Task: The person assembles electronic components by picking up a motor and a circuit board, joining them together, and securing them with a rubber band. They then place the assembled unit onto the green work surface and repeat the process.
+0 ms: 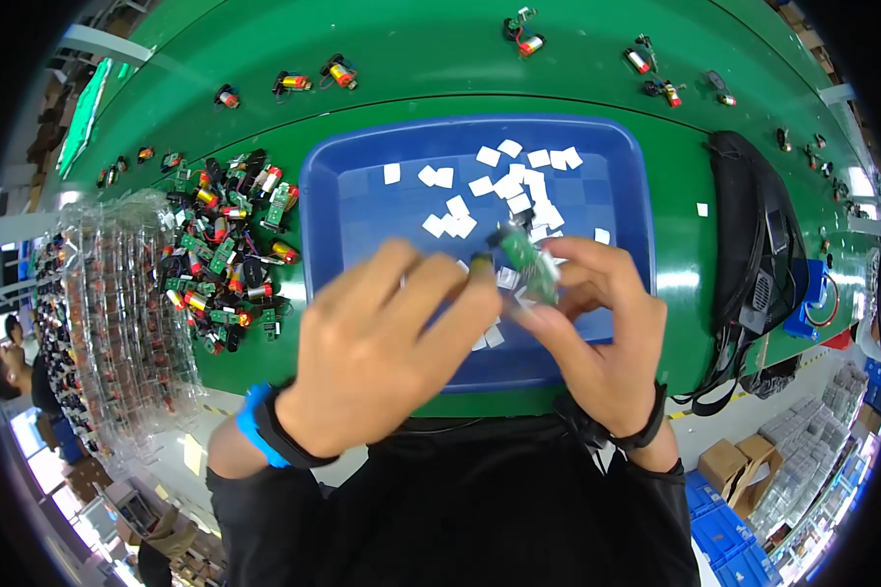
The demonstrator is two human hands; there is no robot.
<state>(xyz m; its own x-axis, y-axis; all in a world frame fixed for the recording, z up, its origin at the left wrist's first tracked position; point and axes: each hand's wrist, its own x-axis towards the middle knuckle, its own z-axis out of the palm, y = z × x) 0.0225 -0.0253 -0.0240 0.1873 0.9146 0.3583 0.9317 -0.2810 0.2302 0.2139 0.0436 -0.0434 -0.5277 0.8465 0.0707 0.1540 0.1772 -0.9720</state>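
Right hand (607, 338) pinches the circuit board (532, 262) over the blue tub (480, 123), slightly right of middle. Left hand (372, 338) curled just left of it; blurred, can't tell if it grips anything. I'd hold the board by its edges, avoid flexing it, and stay clear of the loose white squares (533, 184) below.

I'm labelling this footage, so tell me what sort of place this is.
Probably an electronics assembly workshop, judging by the pile of small green circuit boards, the clear plastic trays and the long green workbench.
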